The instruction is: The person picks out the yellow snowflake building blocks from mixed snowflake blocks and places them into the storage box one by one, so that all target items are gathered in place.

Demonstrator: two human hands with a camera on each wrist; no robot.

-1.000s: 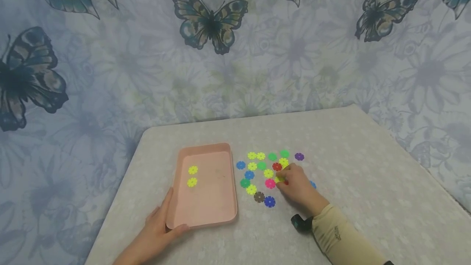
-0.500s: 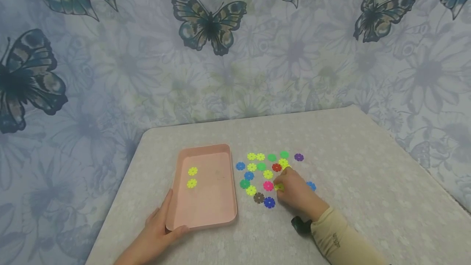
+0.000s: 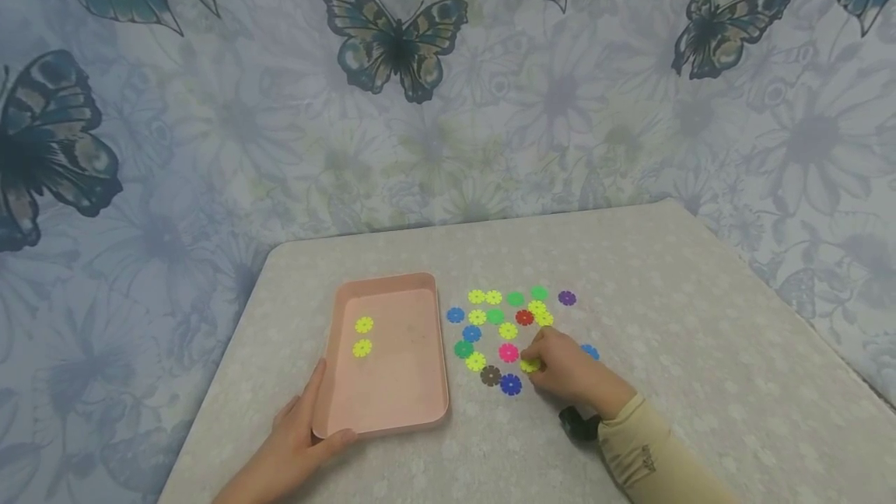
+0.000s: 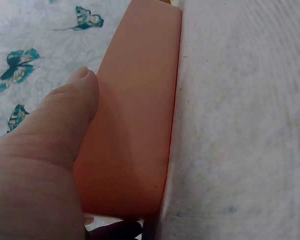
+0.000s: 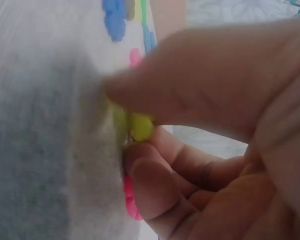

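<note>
My left hand (image 3: 295, 434) holds a shallow pink tray (image 3: 402, 383) by its near left corner, fingers along the left side and thumb at the near rim. In the left wrist view the thumb (image 4: 65, 115) lies against the tray's outer wall (image 4: 135, 100). Two yellow notched discs (image 3: 362, 337) lie in the tray. To the right, my right hand (image 3: 574, 372) is low over the table among loose discs, pinching a yellow notched disc (image 5: 141, 127) between thumb and fingers. A pink disc (image 3: 509, 352) lies just left of that hand, and a dark blue disc (image 3: 511, 384) nearer to me.
Several yellow, green, blue, red and brown discs (image 3: 491, 376) are scattered right of the tray. A purple disc (image 3: 567, 298) sits at their far right. A patterned cloth covers the table (image 3: 672, 348), with a butterfly-print wall (image 3: 546, 123) behind. A dark device (image 3: 578, 424) hangs at my right wrist.
My right hand has shifted slightly toward me with the yellow disc, and more of that disc shows below the fingers. The left hand stays at the tray.
</note>
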